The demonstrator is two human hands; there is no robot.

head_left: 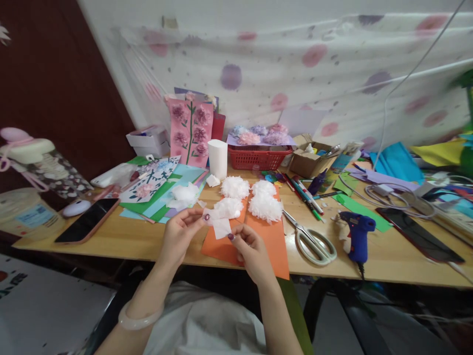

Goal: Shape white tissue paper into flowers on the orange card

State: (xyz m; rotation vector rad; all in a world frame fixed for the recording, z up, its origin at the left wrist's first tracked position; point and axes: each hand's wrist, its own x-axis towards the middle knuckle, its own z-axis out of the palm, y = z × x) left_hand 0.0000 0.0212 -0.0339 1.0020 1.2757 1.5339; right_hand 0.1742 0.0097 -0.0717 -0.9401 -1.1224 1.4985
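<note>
Between my two hands is a small square of thin white tissue paper (221, 228). My left hand (184, 228) pinches white tissue between thumb and finger at its upper left. At the square's lower right corner, the thumb and finger of my right hand (248, 246) are closed on it. Just beyond my fingers, several fluffy white tissue pompoms (265, 208) sit on and beside orange paper (275, 251). A loose heap of white tissue (184, 195) lies to the left, on coloured sheets. Behind the pompoms stands a white tissue roll (218, 159).
Scissors (310, 240) and a blue glue gun (356, 234) lie on the right, with pens (306, 198) behind. A red basket (254, 158) bearing paper flowers stands at the back. Phones (88, 222) lie at both sides. A bottle (44, 162) stands far left.
</note>
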